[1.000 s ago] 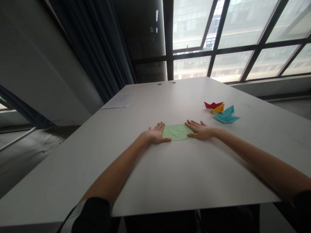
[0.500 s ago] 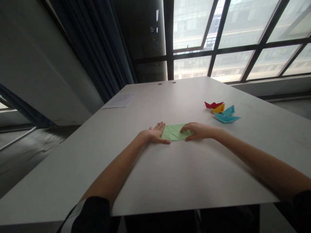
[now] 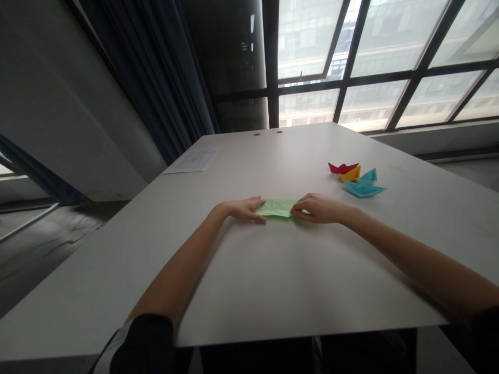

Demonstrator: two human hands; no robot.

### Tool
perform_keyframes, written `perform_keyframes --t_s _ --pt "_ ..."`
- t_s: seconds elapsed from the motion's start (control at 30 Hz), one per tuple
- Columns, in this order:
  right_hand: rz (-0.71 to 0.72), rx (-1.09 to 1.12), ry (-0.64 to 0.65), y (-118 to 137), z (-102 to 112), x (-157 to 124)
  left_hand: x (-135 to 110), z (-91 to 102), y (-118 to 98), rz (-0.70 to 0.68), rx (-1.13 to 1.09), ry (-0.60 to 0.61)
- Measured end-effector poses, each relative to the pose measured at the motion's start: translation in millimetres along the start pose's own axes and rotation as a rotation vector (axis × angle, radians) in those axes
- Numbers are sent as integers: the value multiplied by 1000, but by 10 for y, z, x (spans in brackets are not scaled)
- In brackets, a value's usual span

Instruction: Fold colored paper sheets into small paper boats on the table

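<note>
While both palms lay flat on the ends of the pale green sheet of creased paper a second ago, I now see them drawn in on it. The left hand has curled round the left end, fingers on top and thumb along the near edge. The right hand has bunched its fingertips on the right end, so each looks to be pinching paper rather than pressing it flat. The green sheet lies on the white table top between the two hands. It shows narrower than it did, and I judge that the smoothing is over and a fold along the old creases has begun. Beyond the green sheet to its right, well apart from it, the small folded paper boats sit as they did: a red one, a yellow one and blue ones. Far beyond it to the left lies a white printed page. Both ends of the green sheet are hidden under the hands, so I cannot tell whether either thumb is beneath the paper or how many layers are held. The crease pattern is too small to follow, the page's print is unreadable, and the dark sleeves are cut off at the bottom edge.
</note>
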State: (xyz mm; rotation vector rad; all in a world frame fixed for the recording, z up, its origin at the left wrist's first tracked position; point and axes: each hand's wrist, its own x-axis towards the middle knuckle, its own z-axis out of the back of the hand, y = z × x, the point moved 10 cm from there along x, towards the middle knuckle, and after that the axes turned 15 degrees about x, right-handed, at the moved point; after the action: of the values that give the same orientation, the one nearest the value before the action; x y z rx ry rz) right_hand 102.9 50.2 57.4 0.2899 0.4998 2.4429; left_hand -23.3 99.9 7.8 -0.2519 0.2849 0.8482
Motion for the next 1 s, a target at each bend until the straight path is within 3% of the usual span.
perform_keyframes --t_s 0.17,0.33,0.67,0.83,1.0 --pt "-33 41 47 -17 -52 -5 -7 215 -110 -90 -87 -157" --pt "-79 51 37 -10 -62 9 -42 427 -48 -26 -111 -345" --pt "-79 50 -35 29 -23 30 -41 503 -82 -69 -214 -447" --pt "-210 11 -171 -91 77 29 -82 591 -93 -59 -185 -554" --pt "-302 251 -353 -257 184 -6 -130 686 25 77 -112 -677"
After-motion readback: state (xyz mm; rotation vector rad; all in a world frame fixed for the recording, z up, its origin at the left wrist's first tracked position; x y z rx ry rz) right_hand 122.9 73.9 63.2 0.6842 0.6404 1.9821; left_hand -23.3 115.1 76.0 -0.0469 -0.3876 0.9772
